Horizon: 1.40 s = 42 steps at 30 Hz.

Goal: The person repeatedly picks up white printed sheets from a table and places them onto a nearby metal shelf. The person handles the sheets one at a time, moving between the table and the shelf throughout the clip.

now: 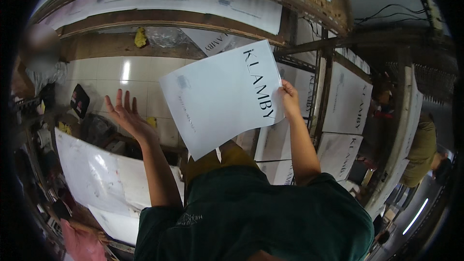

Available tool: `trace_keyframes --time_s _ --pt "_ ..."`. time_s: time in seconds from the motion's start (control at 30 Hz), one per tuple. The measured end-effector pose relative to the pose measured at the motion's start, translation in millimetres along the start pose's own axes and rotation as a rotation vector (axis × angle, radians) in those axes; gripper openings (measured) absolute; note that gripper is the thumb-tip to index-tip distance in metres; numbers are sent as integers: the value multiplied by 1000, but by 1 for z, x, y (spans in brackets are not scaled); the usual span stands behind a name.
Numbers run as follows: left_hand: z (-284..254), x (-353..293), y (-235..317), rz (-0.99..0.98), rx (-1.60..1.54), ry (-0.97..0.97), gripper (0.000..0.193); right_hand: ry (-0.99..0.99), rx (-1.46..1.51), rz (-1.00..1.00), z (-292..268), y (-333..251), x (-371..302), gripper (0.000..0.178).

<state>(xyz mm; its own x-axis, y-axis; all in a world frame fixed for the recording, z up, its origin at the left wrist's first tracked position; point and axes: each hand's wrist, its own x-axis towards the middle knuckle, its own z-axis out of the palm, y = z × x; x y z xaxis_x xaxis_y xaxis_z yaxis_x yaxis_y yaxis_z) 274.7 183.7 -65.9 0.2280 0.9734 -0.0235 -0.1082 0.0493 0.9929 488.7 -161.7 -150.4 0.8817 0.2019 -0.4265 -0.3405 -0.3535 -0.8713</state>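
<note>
A large white printed sheet (pixel 217 96) with dark lettering hangs in front of me, slightly bowed along its lower edge. My right hand (pixel 289 97) pinches it by its right edge. Out to the left, my left hand (pixel 126 116) is raised with fingers spread and nothing in it, apart from the sheet. Below that hand lies a white glossy tabletop (pixel 96 169) with dark smudges. Beyond the held sheet, another printed sheet (pixel 205 41) is partly hidden behind it.
Racks at right hold more printed sheets (pixel 345 99). A wooden-edged shelf (pixel 169 19) with white sheets crosses the far side. Clear plastic wrap (pixel 166 37) and a yellow crumpled item (pixel 140 37) lie beneath it. Other people stand at lower left (pixel 82 241) and far right (pixel 419 150).
</note>
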Motion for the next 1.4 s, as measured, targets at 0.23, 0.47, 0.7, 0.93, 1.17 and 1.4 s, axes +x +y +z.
trace_keyframes --time_s 0.23,0.47,0.7,0.93,1.17,1.4 --pt "27 -48 -186 -92 201 -10 59 401 -227 -9 -95 192 55 27" --pt "-136 -234 -365 -699 1543 -888 58 974 -747 534 -189 259 119 32" --pt "-165 -282 -378 -868 1765 -925 56 1140 -902 593 -265 301 185 38" --pt "-177 -294 -386 -851 1774 -887 54 1189 -943 554 -297 326 200 45" --pt "-178 -300 -390 -866 1774 -970 53 1235 -988 533 -317 330 214 53" --pt "-161 -289 -393 -885 1703 -1086 51 1513 -1240 105 -290 328 228 61"
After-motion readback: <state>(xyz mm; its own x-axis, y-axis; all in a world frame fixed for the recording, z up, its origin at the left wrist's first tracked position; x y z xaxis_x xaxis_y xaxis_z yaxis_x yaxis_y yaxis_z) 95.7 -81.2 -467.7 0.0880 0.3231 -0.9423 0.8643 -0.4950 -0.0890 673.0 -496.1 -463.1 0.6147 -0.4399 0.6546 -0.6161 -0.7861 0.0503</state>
